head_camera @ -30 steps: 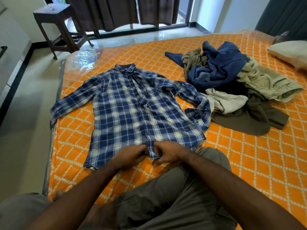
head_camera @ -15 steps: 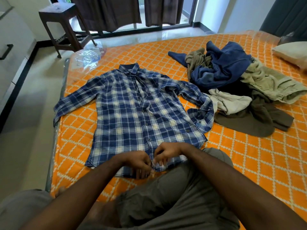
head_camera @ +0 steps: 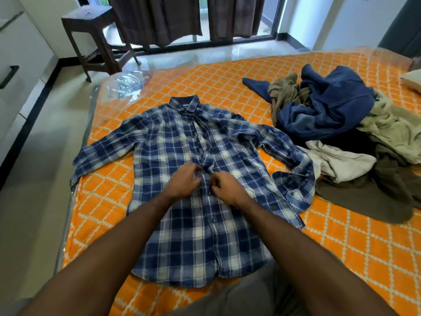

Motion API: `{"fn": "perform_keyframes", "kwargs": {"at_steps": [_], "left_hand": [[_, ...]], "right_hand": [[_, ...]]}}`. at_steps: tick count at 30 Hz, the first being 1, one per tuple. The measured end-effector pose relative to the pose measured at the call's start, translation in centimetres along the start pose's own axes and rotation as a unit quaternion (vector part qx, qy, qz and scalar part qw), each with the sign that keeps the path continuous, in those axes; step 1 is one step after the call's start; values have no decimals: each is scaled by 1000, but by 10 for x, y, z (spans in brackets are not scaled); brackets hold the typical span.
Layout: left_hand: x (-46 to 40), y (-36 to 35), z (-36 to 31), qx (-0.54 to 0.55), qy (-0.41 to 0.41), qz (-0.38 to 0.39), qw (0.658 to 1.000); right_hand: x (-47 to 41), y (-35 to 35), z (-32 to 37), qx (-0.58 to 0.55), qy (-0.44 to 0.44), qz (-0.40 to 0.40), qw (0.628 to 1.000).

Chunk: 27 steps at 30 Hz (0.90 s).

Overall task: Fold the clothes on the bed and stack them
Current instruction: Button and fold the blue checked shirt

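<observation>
Both hands pinch the placket of a blue-and-white plaid cotton shirt (head_camera: 182, 179).
Left hand (head_camera: 185, 180) and right hand (head_camera: 225, 187) grip curled on soft woven cloth; a rumpled clothes heap (head_camera: 341, 124) lies right, on the orange quilted bed (head_camera: 341, 236).

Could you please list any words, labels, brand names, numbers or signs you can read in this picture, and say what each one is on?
None can be read. The plaid shirt that the left hand and right hand are working on at its button placket shows no legible tag or print. The pile of clothes on the orange bed, the stool and the curtains carry no visible text either.
</observation>
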<state>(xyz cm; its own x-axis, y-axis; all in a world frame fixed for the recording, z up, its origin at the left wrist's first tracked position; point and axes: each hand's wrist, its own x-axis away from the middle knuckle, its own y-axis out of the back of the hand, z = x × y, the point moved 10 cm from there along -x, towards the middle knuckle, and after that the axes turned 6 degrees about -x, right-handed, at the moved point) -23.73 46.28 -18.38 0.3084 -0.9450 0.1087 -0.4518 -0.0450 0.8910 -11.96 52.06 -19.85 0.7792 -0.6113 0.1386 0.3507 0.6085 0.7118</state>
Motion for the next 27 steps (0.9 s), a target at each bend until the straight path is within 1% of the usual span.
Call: {"fn": "perform_keyframes", "kwargs": {"at_steps": [4,7,9,11,13,14,16,20,22,24,26,27], "left_hand": [[-52,10,17,44,11,-39,998],[-81,23,28,43,19,-88,995],[-102,25,42,43,39,-109,992],[-113,21,53,35,69,-96,992],[-121,11,67,44,97,-78,991],[-121,8,68,54,102,-81,990],[-122,5,73,77,110,-93,987],[-118,4,81,117,134,-102,979],[-117,2,79,126,127,-97,979],[-115,2,77,123,119,-93,981],[-115,3,76,111,120,-90,982],[-115,3,76,109,126,-87,982]], "right_hand": [[-54,28,3,-40,-23,-94,995],[-87,45,3,-64,-60,-153,984],[-108,45,-4,-65,-108,-164,978],[-117,40,-18,-66,-177,-145,971],[-126,32,-27,-40,-214,-117,969],[-126,33,-28,-25,-217,-110,970],[-126,36,-30,-30,-212,-115,970],[-115,48,-33,-85,-192,-166,964],[-106,55,-39,-144,-199,-201,948],[-96,59,-46,-192,-226,-239,925],[-87,61,-49,-208,-231,-277,909],[-85,60,-46,-200,-218,-290,910]]}}
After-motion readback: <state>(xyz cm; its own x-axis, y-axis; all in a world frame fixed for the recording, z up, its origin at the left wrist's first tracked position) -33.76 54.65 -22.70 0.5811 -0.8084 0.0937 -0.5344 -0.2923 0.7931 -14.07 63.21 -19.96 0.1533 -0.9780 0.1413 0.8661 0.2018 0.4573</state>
